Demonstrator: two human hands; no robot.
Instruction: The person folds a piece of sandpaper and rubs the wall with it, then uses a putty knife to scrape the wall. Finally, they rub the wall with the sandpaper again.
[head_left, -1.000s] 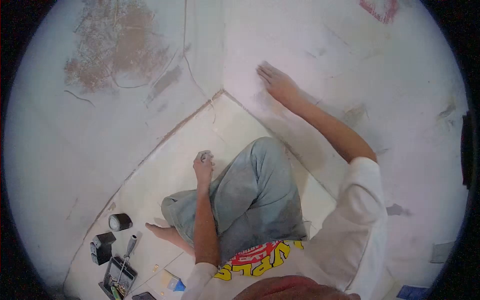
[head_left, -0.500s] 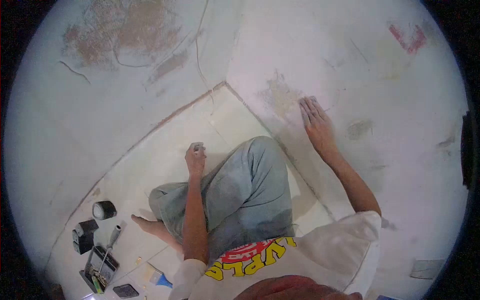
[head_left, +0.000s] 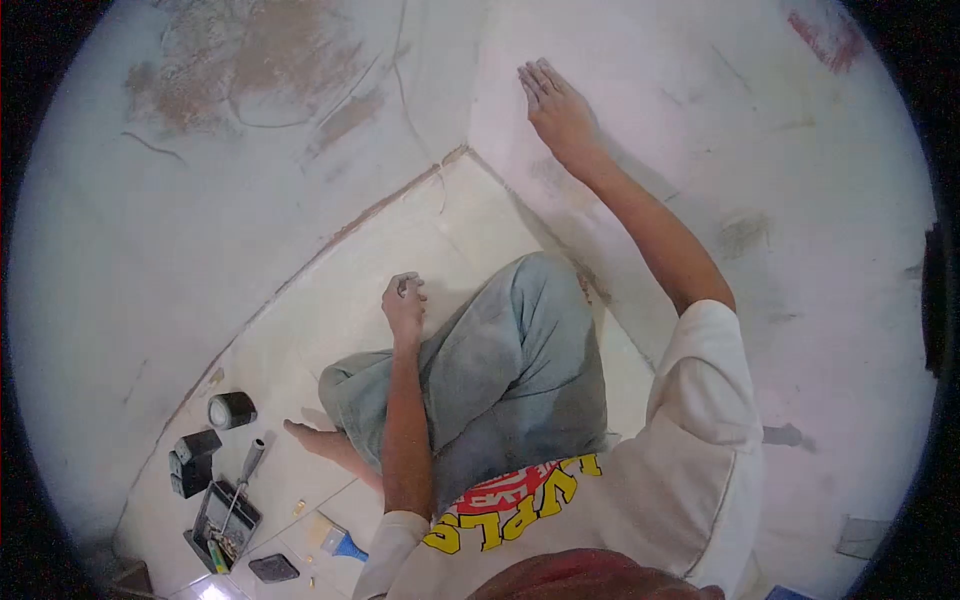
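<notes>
The right hand point(head_left: 557, 107) was up at the right-hand wall point(head_left: 650, 110), above the corner of the floor point(head_left: 400, 235), its arm stretched out and its back to the view; the fingers were straight and close together, in an open, flat shape; whether anything lay under the palm could not be told.

The left hand point(head_left: 405, 307) was over the floor, near the bent knee in grey trousers point(head_left: 520, 350); its fingers were curled inward, and it could not be told whether they closed on anything.

The right-hand wall was pale, with a dull smudge point(head_left: 744, 232) beyond the forearm and a red mark point(head_left: 826, 42) higher up; the left-hand wall point(head_left: 130, 270) bore a large rough brown patch point(head_left: 262, 62) and met the other at the corner.

Near the bare foot point(head_left: 318, 440) stood a dark round can point(head_left: 232, 410); just beside it were some black blocks point(head_left: 194, 463); below them was a black tray point(head_left: 253, 522), with a grey-handled tool point(head_left: 254, 459) lying across it and a green thing point(head_left: 217, 557) inside; a dark flat object point(head_left: 274, 569) and a blue-and-tan brush point(head_left: 344, 544) lay to its right.
</notes>
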